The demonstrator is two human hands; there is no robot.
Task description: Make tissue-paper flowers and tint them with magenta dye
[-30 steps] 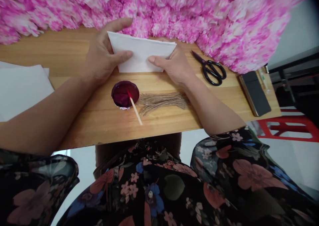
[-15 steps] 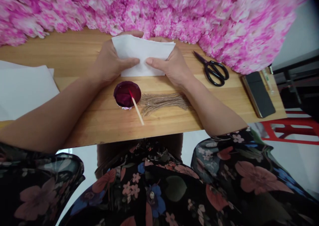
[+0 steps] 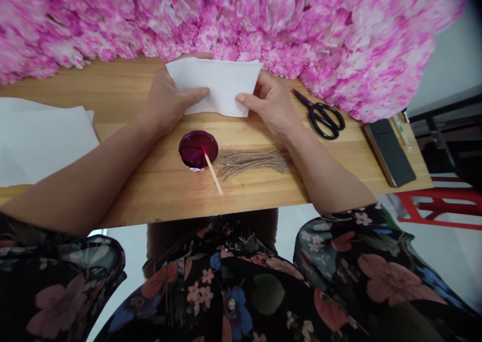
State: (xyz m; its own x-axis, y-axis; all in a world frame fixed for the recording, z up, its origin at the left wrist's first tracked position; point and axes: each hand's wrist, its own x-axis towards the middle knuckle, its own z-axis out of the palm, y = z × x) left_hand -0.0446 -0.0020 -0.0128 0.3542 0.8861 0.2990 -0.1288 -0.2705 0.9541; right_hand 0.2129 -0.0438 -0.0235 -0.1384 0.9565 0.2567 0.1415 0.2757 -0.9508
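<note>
A folded sheet of white paper [image 3: 222, 83] is held up above the table between both hands. My left hand [image 3: 169, 98] grips its left side, thumb on the near face and fingers behind, mostly hidden. On the right edge, my right hand [image 3: 269, 101] pinches the paper with the thumb in front and fingers curled at the back. Below the paper sits a small round dish [image 3: 198, 148] of dark red-purple paste or liquid. A thin wooden stick [image 3: 214, 175] leans in it, its tip stained red. Beside the dish lies a bundle of brown twine pieces [image 3: 256, 162].
Black-handled scissors [image 3: 323, 118] lie right of my right hand. A dark phone-like case [image 3: 389, 152] rests near the table's right end. White paper sheets [image 3: 45, 141] lie at the left. Pink artificial flowers [image 3: 241, 20] line the back edge. A red stool [image 3: 440, 209] stands beyond the table.
Both thumbs slid inward on the paper, then my right hand shifted outward to its right edge. My left fingers have closed in behind the paper. The view has tilted slightly.
</note>
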